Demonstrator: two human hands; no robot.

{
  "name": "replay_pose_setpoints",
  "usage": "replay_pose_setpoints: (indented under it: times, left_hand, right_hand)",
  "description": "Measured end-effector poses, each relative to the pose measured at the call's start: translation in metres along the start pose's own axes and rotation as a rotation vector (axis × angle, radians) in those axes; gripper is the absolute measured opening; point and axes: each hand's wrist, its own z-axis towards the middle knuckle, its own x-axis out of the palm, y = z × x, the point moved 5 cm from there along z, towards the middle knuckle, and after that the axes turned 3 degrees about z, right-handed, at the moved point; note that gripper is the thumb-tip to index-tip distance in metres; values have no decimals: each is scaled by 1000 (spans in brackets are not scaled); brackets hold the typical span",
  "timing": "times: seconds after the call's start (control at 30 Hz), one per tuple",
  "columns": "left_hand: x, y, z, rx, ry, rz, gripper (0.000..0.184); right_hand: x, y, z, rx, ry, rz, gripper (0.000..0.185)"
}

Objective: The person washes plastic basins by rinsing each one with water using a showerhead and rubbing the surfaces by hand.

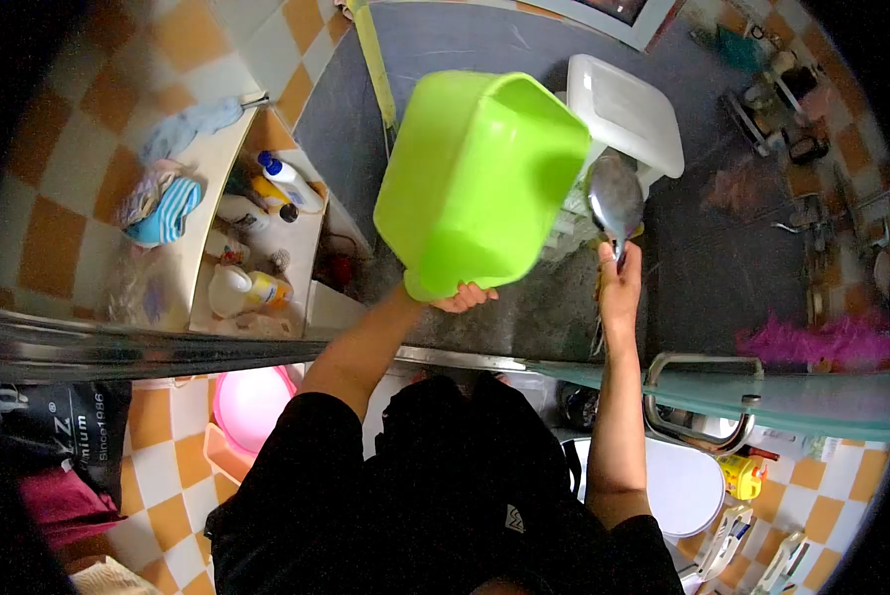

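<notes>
By curled left hand a green basin is gripped; by closed right hand, at its three o'clock, a shower head.

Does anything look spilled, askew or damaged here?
No spill or damage stands out. The green basin is tipped, but the left hand holds its rim. Mildly untidy: the striped cloth lies crumpled atop the shelf unit.

A home bathroom, judging by the toilet lid, glass shower door and bottles (shelved, mostly upright).
</notes>
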Motion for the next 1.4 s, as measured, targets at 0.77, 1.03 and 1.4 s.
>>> replay_pose_setpoints:
  times: [0.77, 1.03, 1.4]
  left_hand:
    - [4, -67, -109, 1654, -1979, 315, 41]
    - [76, -91, -35, 1861, -2040, 816, 43]
    - [59, -115, 40, 579, -1709, 2128, 50]
  right_hand:
    - [-11, 22, -13, 55, 21, 346, 23]
    - [47, 54, -14, -122, 208, 225, 27]
    - [79, 71, -33, -239, 270, -98, 37]
